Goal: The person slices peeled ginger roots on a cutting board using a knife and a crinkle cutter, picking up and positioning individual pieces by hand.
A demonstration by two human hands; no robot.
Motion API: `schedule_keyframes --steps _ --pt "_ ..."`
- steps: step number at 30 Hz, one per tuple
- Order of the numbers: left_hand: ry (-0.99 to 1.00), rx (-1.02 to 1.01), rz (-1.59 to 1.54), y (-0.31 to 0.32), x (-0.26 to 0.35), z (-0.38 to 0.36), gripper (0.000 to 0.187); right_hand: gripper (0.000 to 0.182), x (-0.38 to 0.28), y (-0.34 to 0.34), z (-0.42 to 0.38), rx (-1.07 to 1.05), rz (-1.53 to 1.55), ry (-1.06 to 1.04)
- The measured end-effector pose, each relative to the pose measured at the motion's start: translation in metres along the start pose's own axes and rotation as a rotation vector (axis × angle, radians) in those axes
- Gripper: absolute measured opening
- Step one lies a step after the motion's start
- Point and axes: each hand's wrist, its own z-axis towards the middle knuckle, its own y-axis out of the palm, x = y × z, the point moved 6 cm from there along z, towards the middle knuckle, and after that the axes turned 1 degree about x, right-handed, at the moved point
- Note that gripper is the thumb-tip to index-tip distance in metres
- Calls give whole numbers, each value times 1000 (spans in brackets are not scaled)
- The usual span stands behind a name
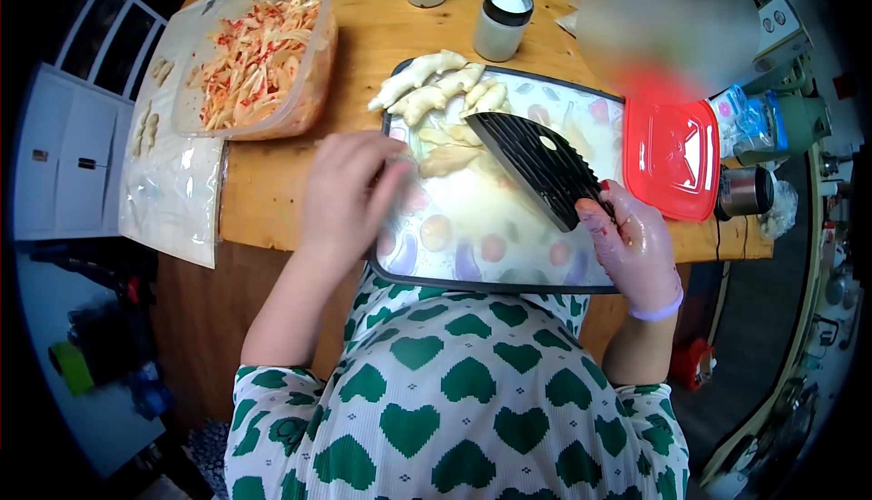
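Observation:
In my right hand (634,246), which wears a thin translucent glove, is a knife with a broad black ridged blade (545,159). The blade slants up and left over the cutting board (463,237), its far tip near the ginger. Whole peeled ginger roots (427,87) lie at the board's back left corner, with flat cut pieces of ginger (450,157) just in front. My bare left hand (350,187) is at the board's left edge beside those pieces. Motion smears its bent fingers, and I cannot tell whether they hold anything.
A clear plastic tub (313,91) of red-seasoned shreds stands at the left on a plastic-covered sheet (173,200). Two jars with white contents, one open (500,37) with a spoon, stand behind the board. A red lid (672,159) lies against its right side.

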Motion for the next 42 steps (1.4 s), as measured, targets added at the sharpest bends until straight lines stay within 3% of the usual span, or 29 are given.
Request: schedule_keyframes --steps 6,12,17,26,29,32,36,39,42 --pt "-40 -117 -175 39 11 4 17 29 -15 7 7 -60 -47 41" --pt "151 -241 -271 35 10 -2 16 28 -25 16 11 -221 -302 7" --pt "178 -178 -283 32 8 -5 16 29 -25 25 11 -305 -272 1" --pt "91 -189 -275 36 11 -8 14 22 -22 13 23 -172 -323 21" --pt "114 -172 -260 38 10 -9 14 23 -30 14 18 -256 -259 56" --pt "142 -176 -257 39 10 -10 15 25 -24 24 15 -276 -372 -85" --pt "141 -157 -261 38 10 -6 14 27 -22 24 19 -216 -494 -110" --pt "111 -127 -238 41 15 2 13 28 -30 20 25 -257 -485 19" --pt "151 -89 -186 52 18 4 13 25 -33 23 23 -174 -439 -132"
